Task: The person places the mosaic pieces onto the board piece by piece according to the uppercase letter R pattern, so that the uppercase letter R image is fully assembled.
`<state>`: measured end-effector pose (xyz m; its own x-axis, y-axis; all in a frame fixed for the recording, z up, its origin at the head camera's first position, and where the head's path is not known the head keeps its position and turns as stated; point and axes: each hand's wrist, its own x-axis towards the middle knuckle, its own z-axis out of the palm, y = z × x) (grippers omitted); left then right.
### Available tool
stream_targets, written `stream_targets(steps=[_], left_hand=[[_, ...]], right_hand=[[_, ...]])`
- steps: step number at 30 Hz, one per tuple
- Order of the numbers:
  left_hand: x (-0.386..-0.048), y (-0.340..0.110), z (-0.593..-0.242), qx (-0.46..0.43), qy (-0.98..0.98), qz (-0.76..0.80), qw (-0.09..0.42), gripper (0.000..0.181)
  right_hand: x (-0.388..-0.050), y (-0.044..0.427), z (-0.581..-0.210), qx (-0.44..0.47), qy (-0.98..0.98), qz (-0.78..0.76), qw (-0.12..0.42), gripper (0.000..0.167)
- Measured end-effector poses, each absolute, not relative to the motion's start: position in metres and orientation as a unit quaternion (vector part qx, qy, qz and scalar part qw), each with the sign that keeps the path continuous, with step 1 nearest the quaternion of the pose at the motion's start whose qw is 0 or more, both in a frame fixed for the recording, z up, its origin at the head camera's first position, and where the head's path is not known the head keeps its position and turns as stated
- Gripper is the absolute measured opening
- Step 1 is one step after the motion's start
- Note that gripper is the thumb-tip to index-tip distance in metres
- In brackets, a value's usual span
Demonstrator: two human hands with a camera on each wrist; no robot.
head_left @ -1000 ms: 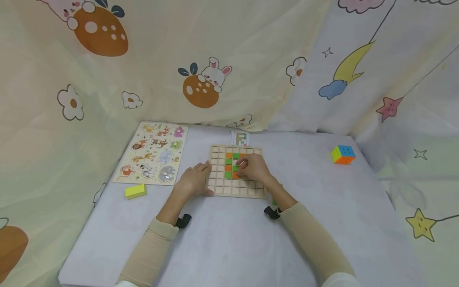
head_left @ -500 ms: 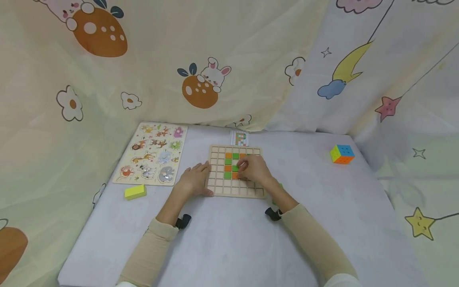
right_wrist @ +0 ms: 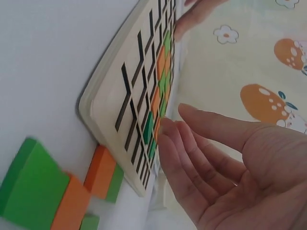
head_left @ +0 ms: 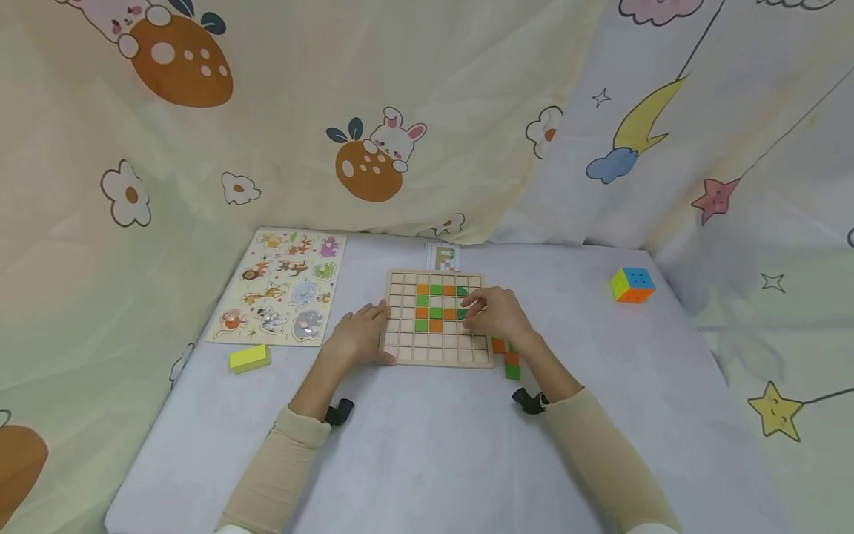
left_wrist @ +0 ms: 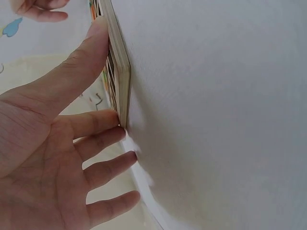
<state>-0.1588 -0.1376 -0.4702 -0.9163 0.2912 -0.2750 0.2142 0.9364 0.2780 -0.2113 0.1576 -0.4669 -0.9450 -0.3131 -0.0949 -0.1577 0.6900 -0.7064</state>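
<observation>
While the wooden grid board (head_left: 440,362) lies flat on the white-covered table (head_left: 427,460), between the two hands, orange and green tiles (head_left: 436,314) fill part of its middle, with bare cells among them. The right hand (head_left: 500,315) hangs over the board's right side, thumb and fingers bent but parted, pinching nothing that I can see; whether a fingertip touches a dark green tile (right_wrist: 148,128) there, I cannot tell. At the board's left edge the left hand (head_left: 356,335) rests with its fingers spread. The step in hand looks like seating tiles, and it would go best with the left hand bracing the board, each tile lowered square to its cell and pressed level without nudging neighbours, then checked against the pattern card (head_left: 443,257) just behind the board. Loose blocks (right_wrist: 36,187) lie beside the board's near right corner: the head view has them partly hidden by the right wrist, whereas the right wrist view bares their thickness. Only the left wrist view makes out that the index and middle fingertips appear to meet the board, the other two standing clear. Farther out, an animal puzzle (head_left: 276,288) and a yellow block (head_left: 250,359) sit left of the board, a coloured cube (head_left: 632,285) well apart to its right.
</observation>
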Motion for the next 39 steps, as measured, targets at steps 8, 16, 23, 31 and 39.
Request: stream_targets(steps=[8, 16, 23, 31, 39], left_hand=[[-0.159, -0.14, -0.47, 0.126, 0.971, 0.127, 0.156, 0.112], [-0.158, -0.139, -0.47, 0.123, 0.971, 0.131, 0.158, 0.111], [-0.157, -0.138, -0.469, 0.126, 0.971, 0.13, 0.154, 0.111], [-0.158, -0.138, -0.471, 0.127, 0.972, 0.125, 0.156, 0.111], [-0.158, -0.137, -0.471, 0.129, 0.971, 0.123, 0.157, 0.11]], right_hand=[[-0.208, 0.179, -0.463, -0.107, 0.924, -0.348, 0.115, 0.035], [-0.199, 0.197, -0.467, -0.115, 0.928, -0.326, 0.142, 0.031], [-0.191, 0.206, -0.473, -0.111, 0.928, -0.323, 0.15, 0.031], [-0.184, 0.21, -0.476, -0.121, 0.936, -0.298, 0.144, 0.038], [-0.18, 0.212, -0.475, -0.142, 0.934, -0.299, 0.137, 0.038]])
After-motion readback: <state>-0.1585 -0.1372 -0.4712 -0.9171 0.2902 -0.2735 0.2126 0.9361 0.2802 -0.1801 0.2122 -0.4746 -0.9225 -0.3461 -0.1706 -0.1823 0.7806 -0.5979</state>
